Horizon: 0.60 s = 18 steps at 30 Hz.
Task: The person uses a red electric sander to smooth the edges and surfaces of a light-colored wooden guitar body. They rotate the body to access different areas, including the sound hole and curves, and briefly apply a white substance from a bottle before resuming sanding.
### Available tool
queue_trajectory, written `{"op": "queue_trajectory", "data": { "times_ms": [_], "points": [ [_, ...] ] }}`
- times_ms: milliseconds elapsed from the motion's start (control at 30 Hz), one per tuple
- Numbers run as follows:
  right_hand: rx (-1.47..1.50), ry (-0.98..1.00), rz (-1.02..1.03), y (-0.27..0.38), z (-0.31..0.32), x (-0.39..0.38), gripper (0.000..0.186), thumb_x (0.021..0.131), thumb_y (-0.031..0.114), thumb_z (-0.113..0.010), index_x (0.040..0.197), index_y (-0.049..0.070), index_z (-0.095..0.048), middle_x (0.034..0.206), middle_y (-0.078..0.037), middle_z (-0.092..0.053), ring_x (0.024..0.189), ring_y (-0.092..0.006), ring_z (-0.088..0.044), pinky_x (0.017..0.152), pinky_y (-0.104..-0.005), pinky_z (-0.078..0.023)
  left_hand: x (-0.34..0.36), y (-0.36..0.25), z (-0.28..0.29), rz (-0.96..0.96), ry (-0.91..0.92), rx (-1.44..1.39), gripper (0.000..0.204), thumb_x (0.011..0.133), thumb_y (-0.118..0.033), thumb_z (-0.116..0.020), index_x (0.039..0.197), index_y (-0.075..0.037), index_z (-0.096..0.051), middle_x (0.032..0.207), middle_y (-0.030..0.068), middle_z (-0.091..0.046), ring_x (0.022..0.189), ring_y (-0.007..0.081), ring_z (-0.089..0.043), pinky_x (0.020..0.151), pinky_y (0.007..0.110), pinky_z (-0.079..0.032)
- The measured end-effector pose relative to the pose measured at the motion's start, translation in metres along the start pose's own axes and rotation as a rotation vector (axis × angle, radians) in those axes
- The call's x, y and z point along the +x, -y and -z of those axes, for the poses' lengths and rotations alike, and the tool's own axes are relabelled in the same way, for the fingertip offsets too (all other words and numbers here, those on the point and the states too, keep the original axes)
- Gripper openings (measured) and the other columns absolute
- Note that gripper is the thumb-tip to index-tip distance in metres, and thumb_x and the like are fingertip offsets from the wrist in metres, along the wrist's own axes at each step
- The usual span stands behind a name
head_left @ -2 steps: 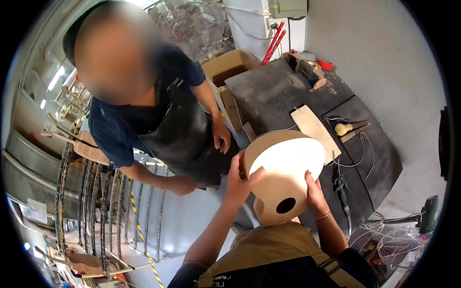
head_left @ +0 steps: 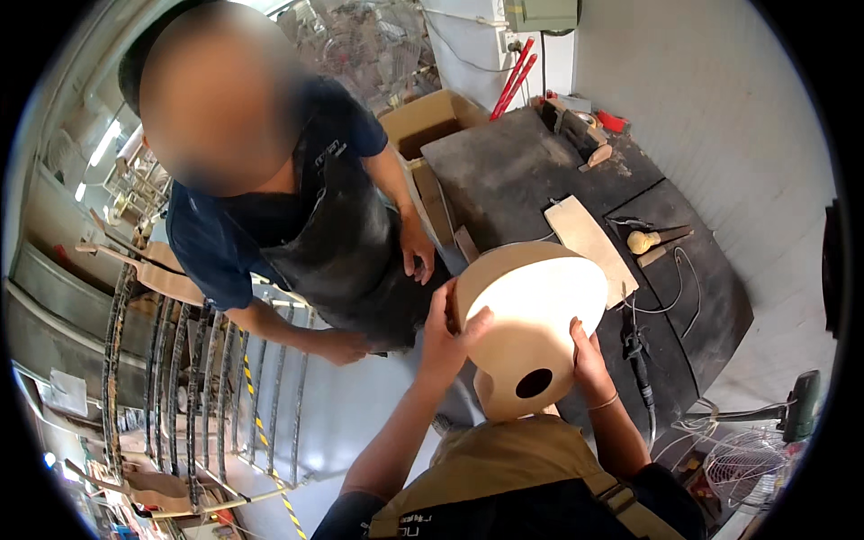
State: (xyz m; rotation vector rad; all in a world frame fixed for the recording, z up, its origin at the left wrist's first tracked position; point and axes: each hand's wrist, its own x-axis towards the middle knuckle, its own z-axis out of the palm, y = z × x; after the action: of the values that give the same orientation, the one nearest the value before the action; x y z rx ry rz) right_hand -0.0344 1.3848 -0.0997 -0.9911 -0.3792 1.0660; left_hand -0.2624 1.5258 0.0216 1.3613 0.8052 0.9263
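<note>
Between my two hands is a pale, unfinished wooden guitar body [head_left: 533, 315], its top facing up toward me and its round dark sound hole at the end close to my apron. My left hand [head_left: 450, 335] grips the left rim, thumb laid on the top and the other fingers out of sight along the side. On the right edge, my right hand [head_left: 589, 362] holds it with the thumb up at the rim; most of its fingers are hidden beneath. The body is held in front of my tan apron [head_left: 513, 459], over the near edge of a dark workbench [head_left: 504, 180].
Facing me at the left stands a person in a dark apron [head_left: 333, 243], both arms lowered. On the bench lie a flat wooden board [head_left: 589, 247], a round-handled tool [head_left: 641, 241] and a corded black tool [head_left: 641, 369]. A barred rack [head_left: 193, 405] stands left, a cardboard box [head_left: 432, 121] behind.
The person opposite has shifted very slightly. My hands and the guitar body stay nearly where they were.
</note>
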Motion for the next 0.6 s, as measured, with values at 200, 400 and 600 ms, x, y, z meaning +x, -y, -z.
{"op": "queue_trajectory", "data": {
  "times_ms": [200,400,600],
  "points": [
    [-0.013,0.003,0.034,0.013,0.005,0.009,0.089,0.097,0.036,-0.084,0.162,-0.002,-0.036,0.155,-0.014,-0.054,0.142,-0.0257,-0.051,0.120,-0.0404,-0.041,0.009,0.005,-0.013,0.099,-0.001,-0.175,0.065,0.099,-0.026,-0.078,0.150,-0.001,-0.046,0.137,0.0107,-0.060,0.128,0.0185,-0.057,0.110,0.034,-0.045],
    [-0.087,0.024,0.055,0.036,0.005,-0.008,0.091,0.089,0.030,-0.091,0.159,0.000,-0.041,0.149,-0.012,-0.057,0.139,-0.0236,-0.052,0.116,-0.0402,-0.046,0.010,0.015,-0.010,0.114,0.159,-0.186,0.063,0.101,-0.021,-0.074,0.151,0.000,-0.043,0.143,0.0127,-0.056,0.133,0.0205,-0.053,0.114,0.037,-0.041],
    [-0.220,-0.027,0.284,0.051,-0.008,-0.031,0.111,0.083,0.029,-0.095,0.169,0.003,-0.028,0.154,-0.012,-0.053,0.145,-0.0249,-0.049,0.121,-0.0408,-0.041,0.027,0.006,-0.010,0.144,0.315,-0.315,0.061,0.102,-0.021,-0.073,0.151,0.001,-0.044,0.143,0.0141,-0.056,0.135,0.0220,-0.052,0.116,0.037,-0.040]
  ]
}}
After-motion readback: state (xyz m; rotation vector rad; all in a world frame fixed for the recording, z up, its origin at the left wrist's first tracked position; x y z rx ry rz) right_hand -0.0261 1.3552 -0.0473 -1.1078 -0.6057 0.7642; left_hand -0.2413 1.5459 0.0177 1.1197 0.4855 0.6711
